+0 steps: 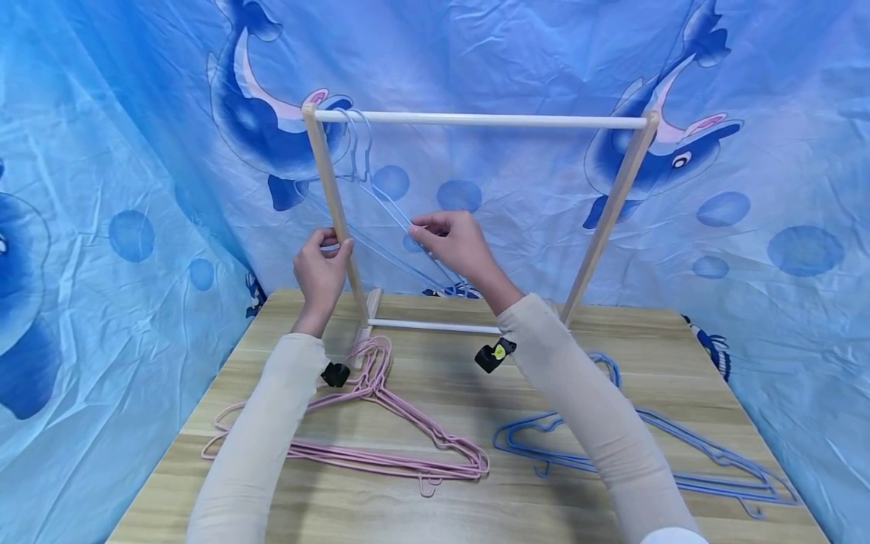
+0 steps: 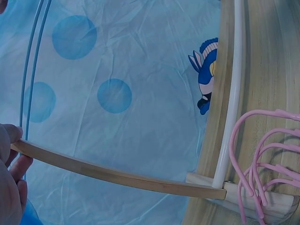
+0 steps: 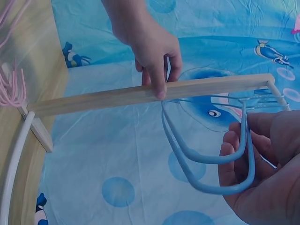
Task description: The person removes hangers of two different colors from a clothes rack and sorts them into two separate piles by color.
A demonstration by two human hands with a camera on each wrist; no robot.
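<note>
light blue wire hangers [image 1: 381,219] on a pale wood rack [image 1: 333,204] with white rods [image 1: 476,119]; pink wire hangers [image 1: 381,446] and more blue wire hangers [image 1: 680,446] on the light woodgrain table [image 1: 476,393]; blue dolphin-and-bubble printed backdrop cloth [image 1: 102,189]; cream sleeves [image 1: 258,438].

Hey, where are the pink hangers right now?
In the head view the pink hangers lie flat on the wooden table, left of centre under the left forearm, in front of the rack's left post.

Open span right of hung hangers [image 1: 381,204]
</note>
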